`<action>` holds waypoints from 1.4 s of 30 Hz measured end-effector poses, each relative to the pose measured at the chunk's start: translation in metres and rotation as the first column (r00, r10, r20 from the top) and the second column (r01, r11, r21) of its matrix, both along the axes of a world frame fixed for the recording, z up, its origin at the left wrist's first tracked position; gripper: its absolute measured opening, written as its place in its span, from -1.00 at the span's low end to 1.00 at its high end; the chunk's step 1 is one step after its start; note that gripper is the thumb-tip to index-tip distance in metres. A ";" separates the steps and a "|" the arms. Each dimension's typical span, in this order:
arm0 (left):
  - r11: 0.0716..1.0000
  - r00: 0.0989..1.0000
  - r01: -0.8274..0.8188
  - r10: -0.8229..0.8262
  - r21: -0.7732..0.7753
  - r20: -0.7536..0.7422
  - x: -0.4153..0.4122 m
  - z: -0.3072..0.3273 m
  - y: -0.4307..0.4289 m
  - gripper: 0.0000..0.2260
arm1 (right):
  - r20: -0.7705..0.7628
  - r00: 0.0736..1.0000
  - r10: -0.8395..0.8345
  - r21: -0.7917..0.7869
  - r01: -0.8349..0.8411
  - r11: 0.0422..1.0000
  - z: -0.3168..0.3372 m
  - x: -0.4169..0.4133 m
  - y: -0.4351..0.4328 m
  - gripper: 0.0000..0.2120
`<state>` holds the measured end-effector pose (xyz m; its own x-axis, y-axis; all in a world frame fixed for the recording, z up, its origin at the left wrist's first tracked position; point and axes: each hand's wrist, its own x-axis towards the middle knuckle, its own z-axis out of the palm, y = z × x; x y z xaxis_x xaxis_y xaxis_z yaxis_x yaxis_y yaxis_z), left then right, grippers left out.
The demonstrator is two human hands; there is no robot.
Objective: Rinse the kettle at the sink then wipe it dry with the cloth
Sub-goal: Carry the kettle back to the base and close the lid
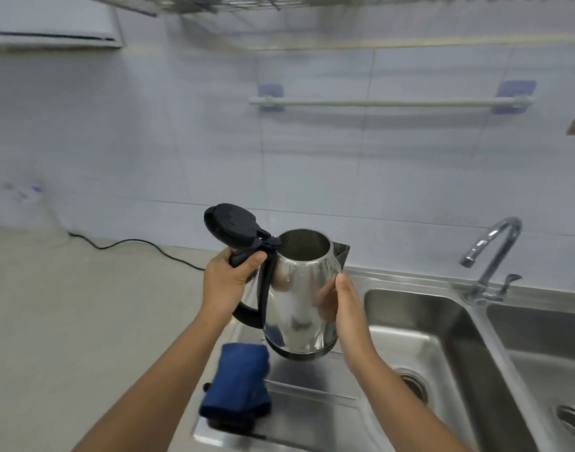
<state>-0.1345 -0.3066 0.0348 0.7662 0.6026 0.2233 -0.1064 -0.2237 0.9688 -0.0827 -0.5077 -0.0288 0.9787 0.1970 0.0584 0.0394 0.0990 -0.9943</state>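
A shiny steel kettle [295,295] with a black handle hangs in the air above the sink's left drainboard, upright, its black lid [232,228] flipped open to the left. My left hand [229,280] grips the top of the black handle. My right hand [343,308] presses flat against the kettle's right side. A folded dark blue cloth [238,388] lies on the steel drainboard just below the kettle. The steel sink [442,340] has two basins to the right, and no water runs from the tap.
A chrome tap [493,256] stands behind the divider between the basins. A black cable [132,244] runs along the beige counter [67,321] on the left. A white towel rail [390,102] is fixed on the tiled wall, and a wire rack [214,3] hangs overhead.
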 end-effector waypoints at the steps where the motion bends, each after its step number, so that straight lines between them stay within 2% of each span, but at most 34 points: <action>1: 1.000 1.000 -0.003 0.003 0.010 0.003 -0.004 0.001 0.017 -0.81 | -0.006 1.000 -0.007 0.000 0.007 1.000 -0.001 -0.003 0.018 -0.58; 5: 0.999 1.000 0.009 -0.008 0.043 -0.016 -0.018 -0.002 0.091 -0.72 | -0.037 0.999 -0.021 -0.016 0.021 1.000 -0.007 -0.021 0.091 -0.62; 9: 0.999 0.998 0.016 -0.014 0.038 -0.064 -0.029 -0.019 0.160 -0.81 | -0.063 0.998 -0.022 -0.031 0.020 0.999 -0.020 -0.036 0.156 -0.54; 15: 1.000 0.993 0.002 -0.003 -0.008 -0.120 -0.045 -0.048 0.239 -0.75 | -0.203 0.979 0.005 -0.089 -0.024 0.996 -0.043 -0.049 0.233 -0.32; 19: 1.000 0.988 0.006 -0.007 -0.008 -0.155 -0.047 -0.070 0.275 -0.80 | -0.232 0.972 0.025 -0.104 -0.050 0.993 -0.056 -0.056 0.266 -0.36; 24: 0.999 0.983 0.033 -0.039 -0.039 -0.177 -0.048 -0.094 0.296 -0.79 | -0.180 0.983 0.026 -0.116 -0.048 0.992 -0.073 -0.060 0.285 -0.34; 28: 0.998 0.984 0.057 -0.063 -0.039 -0.164 -0.050 -0.105 0.302 -0.84 | -0.161 0.986 0.050 -0.128 -0.071 0.989 -0.081 -0.063 0.291 -0.40; 33: 0.997 0.987 0.070 -0.071 -0.014 -0.145 -0.050 -0.109 0.304 -0.82 | -0.157 0.986 0.059 -0.163 -0.085 0.983 -0.086 -0.066 0.289 -0.16; 36: 0.997 0.989 0.072 -0.072 -0.004 -0.131 -0.051 -0.109 0.301 -0.85 | -0.137 0.988 0.074 -0.192 -0.100 0.976 -0.085 -0.067 0.288 -0.25; 39: 0.997 0.991 0.073 -0.072 0.001 -0.114 -0.056 -0.104 0.297 -0.79 | -0.132 0.987 0.097 -0.209 -0.123 0.970 -0.079 -0.070 0.286 -0.34; 42: 0.997 0.994 0.068 -0.064 0.041 -0.092 -0.062 -0.097 0.290 -0.82 | -0.144 0.983 0.118 -0.224 -0.148 0.963 -0.071 -0.072 0.284 -0.37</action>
